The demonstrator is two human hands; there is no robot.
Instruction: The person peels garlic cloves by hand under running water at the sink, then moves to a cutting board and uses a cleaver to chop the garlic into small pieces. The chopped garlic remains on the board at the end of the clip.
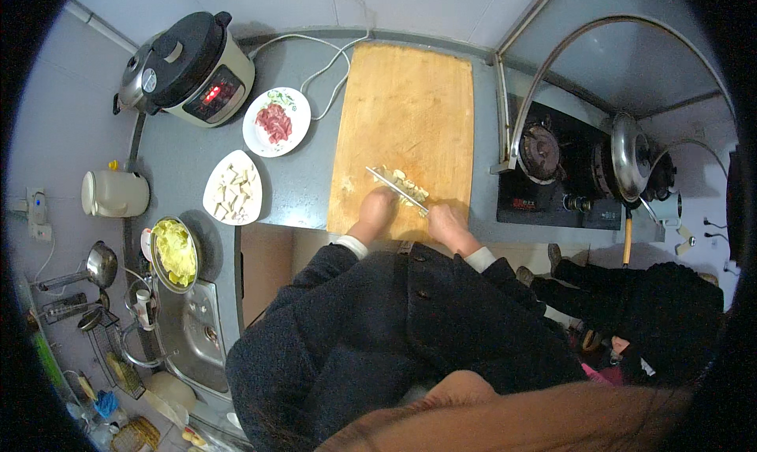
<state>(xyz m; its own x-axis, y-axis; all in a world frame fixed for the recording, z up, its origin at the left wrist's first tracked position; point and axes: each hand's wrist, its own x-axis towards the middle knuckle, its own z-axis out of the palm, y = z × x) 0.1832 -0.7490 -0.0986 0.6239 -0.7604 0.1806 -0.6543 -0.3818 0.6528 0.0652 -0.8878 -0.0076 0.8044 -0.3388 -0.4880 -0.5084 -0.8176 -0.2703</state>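
My right hand (448,228) is closed round the handle of a kitchen knife (397,190), whose blade slants across the near part of a wooden cutting board (406,97). Pale chopped pieces (412,188) lie along the far side of the blade; their kind is too small to tell. My left hand (379,207) is on the board at the near side of the blade, its fingers curled in and pressed together. What those fingers hold, if anything, is hidden.
Left of the board are a plate of sliced meat (274,124), a plate of white chunks (233,188), a bowl of yellow-green leaves (175,251) and a pressure cooker (194,69). A sink (194,335) is near left. Right stands a gas stove (544,192); another person (646,310) is behind it.
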